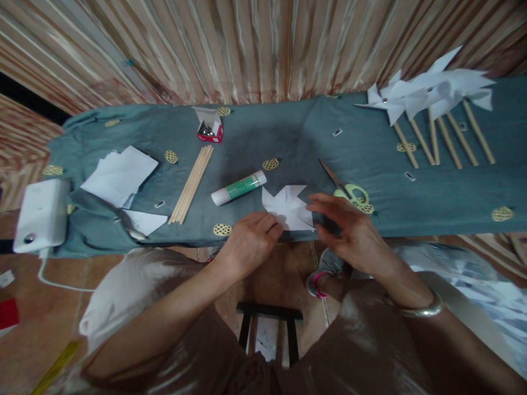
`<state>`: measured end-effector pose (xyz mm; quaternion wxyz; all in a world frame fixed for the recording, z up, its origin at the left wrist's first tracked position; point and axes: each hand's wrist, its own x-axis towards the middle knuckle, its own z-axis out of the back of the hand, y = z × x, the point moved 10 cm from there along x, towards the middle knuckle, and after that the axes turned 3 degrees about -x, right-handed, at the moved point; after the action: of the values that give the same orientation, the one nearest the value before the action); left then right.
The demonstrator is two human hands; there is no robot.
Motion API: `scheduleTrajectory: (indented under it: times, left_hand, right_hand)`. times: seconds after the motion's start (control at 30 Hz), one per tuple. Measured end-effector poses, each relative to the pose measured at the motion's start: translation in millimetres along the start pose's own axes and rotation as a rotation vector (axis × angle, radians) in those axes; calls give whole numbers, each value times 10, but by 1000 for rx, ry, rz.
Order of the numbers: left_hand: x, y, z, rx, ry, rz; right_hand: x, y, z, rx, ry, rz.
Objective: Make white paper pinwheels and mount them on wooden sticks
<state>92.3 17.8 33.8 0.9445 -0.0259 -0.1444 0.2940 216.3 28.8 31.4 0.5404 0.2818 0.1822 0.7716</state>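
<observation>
A white folded paper pinwheel [289, 207] lies at the near edge of the grey-green cloth [263, 137] covering the table. My left hand [250, 241] rests at its left side, fingers curled and pressing on the paper's edge. My right hand [349, 230] hovers at its right side with fingers stretched toward the paper, touching its right tip. A glue stick [239, 188] lies just left of the paper, and scissors [345, 187] with pale green handles lie just right of it.
Several wooden sticks [192, 182] and a stack of white paper sheets [120, 175] lie to the left. A small red box [209, 130] stands at the back. Finished pinwheels on sticks [432, 104] lie far right. A white device [41, 215] sits at the left edge.
</observation>
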Motion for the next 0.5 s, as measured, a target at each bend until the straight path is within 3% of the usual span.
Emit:
scheduleTrajectory:
  times: [0.17,0.5]
  left_hand:
    - [-37,2,-5,5,7,-1]
    - [-63,-32,-18,-16,6,-20]
  right_hand:
    - [-62,-17,-95,62,93,-37]
    - [-75,-81,-188,266,138,-109]
